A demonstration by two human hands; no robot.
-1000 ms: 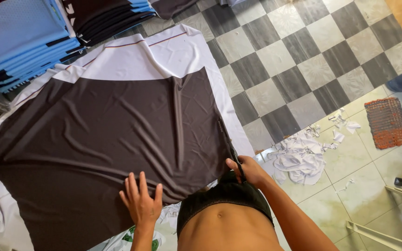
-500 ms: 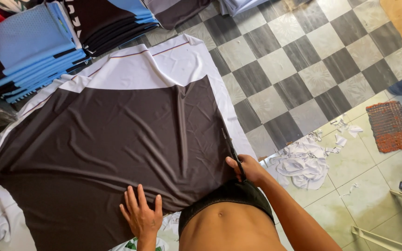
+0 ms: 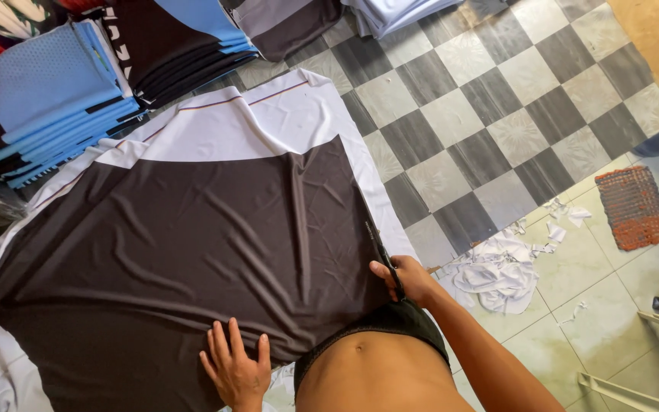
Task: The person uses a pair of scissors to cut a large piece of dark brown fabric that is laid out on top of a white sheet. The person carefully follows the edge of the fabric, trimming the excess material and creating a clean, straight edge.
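One pair of dark scissors (image 3: 384,259) is being gripped by the right hand (image 3: 409,281) at the right edge of the one dark brown fabric sheet (image 3: 192,252), centre frame. The left hand (image 3: 236,370) is being pressed flat, fingers spread, at lower centre. Risk: wrinkled cloth shifting, cut likely wandering.

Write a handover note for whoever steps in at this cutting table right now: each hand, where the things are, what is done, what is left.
Left hand: flat, fingers spread, pressing the near edge of the dark fabric.
Right hand: gripping scissors, blades pointing away along the fabric's right edge.
The dark fabric lies spread over a white sheet on the table. Folded stacks sit at the far left; white scraps lie on the floor to the right.
Done: scissors are at the near end of the right edge.
Left: judging by the blades, the rest of that edge seems uncut.
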